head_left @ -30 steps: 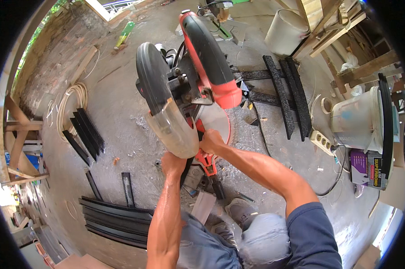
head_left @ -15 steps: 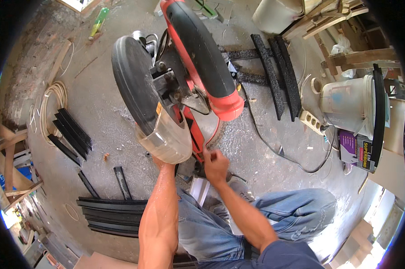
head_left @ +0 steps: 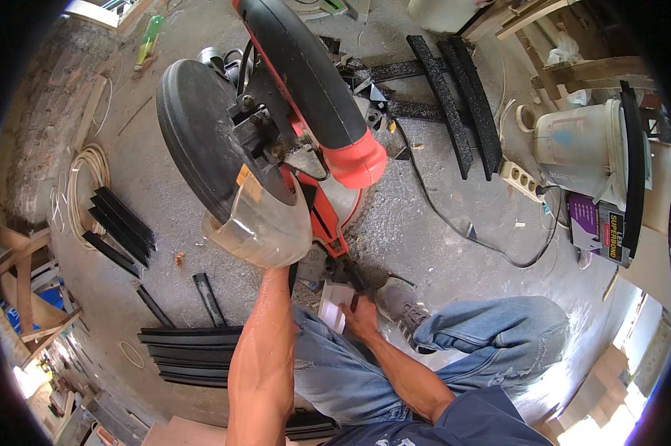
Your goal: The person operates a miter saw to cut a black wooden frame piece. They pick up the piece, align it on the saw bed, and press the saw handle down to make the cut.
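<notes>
A red and black miter saw [head_left: 335, 212] stands in front of me, its head raised, with a thick black grip [head_left: 313, 82] on top. Its clear plastic blade guard [head_left: 265, 230] hides most of my left hand; only the wrist [head_left: 274, 279] shows below the guard, so its fingers cannot be made out. Lower down, my right hand [head_left: 359, 318] is closed around the end of the short black handle [head_left: 356, 276] at the front of the saw's base. A pale, channel-shaped piece [head_left: 334, 306] lies right beside that hand.
Black strips lie stacked at left [head_left: 190, 353], by a cable coil [head_left: 90, 175], and speckled ones at far right [head_left: 439, 104]. A power cord [head_left: 454, 241] runs to a socket strip [head_left: 521, 181] near a white bucket [head_left: 577, 152] and a purple box [head_left: 588, 223]. My shoe [head_left: 402, 305] is close by.
My right hand has moved down from beside the saw's red table to the front handle. The left arm stays under the guard. The view has shifted slightly.
</notes>
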The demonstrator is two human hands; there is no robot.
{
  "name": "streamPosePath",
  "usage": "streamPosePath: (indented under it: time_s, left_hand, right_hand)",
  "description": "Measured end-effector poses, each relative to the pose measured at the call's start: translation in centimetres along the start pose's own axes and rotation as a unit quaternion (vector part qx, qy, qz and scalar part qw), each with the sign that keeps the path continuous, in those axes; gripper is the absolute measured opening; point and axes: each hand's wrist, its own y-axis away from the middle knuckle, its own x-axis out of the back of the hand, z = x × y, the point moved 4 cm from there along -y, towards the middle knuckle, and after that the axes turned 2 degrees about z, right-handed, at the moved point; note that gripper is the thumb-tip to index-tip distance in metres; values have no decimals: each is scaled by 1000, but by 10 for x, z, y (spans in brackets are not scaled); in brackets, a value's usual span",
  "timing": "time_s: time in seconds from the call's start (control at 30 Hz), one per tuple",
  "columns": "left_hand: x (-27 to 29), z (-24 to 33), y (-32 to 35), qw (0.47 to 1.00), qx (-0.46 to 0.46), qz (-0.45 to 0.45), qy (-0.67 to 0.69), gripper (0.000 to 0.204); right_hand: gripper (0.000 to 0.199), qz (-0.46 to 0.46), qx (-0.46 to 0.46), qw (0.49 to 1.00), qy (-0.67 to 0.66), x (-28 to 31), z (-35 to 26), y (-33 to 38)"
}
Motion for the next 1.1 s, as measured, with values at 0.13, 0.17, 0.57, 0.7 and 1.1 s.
streamPosePath:
  time_s: [0.13,0.17,0.57,0.7,1.1]
  left_hand:
    - [1,-10,3,997,-75,32,-17,56]
    - [2,-8,4,993,-105,51,-4,55]
    - [-1,-10,2,946,117,31,301,35]
    - [-38,-1,5,988,-65,-68,-126,37]
    - [-44,-29,-8,967,10,-129,-218,54]
  right_hand:
    - [40,-119,100,987,30,2,-15,21]
    - [36,-159,114,981,-8,8,-28,31]
    - [31,-140,225,964,-23,16,-138,-30]
    - [27,-166,113,974,-100,31,-141,-50]
    - [33,-123,195,972,-50,-3,-154,-48]
